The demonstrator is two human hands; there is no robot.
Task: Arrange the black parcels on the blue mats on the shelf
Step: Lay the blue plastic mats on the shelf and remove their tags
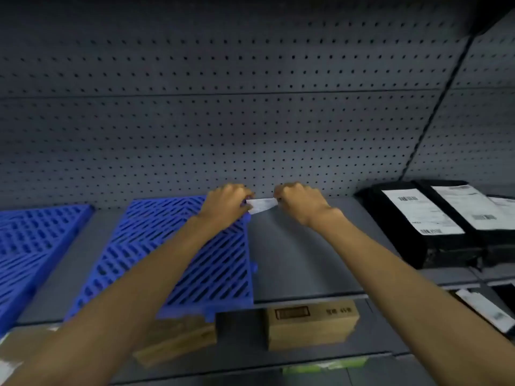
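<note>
Both my hands reach to the back of the grey shelf and pinch a small white paper slip (pixel 261 205) between them. My left hand (pixel 228 203) holds its left end, above the far right corner of a blue slatted mat (pixel 167 254). My right hand (pixel 301 203) holds its right end over bare shelf. A second blue mat (pixel 30 240) lies at the far left. Two black parcels (pixel 418 218) with white labels lie side by side on the shelf at the right, the further one (pixel 473 210) partly cut by the frame edge.
The grey shelf (pixel 301 263) has a perforated back wall (pixel 250 121). On the shelf below stand cardboard boxes (pixel 309 324) and another black parcel (pixel 485 310) at the lower right. A dark upright (pixel 434 112) divides the wall on the right.
</note>
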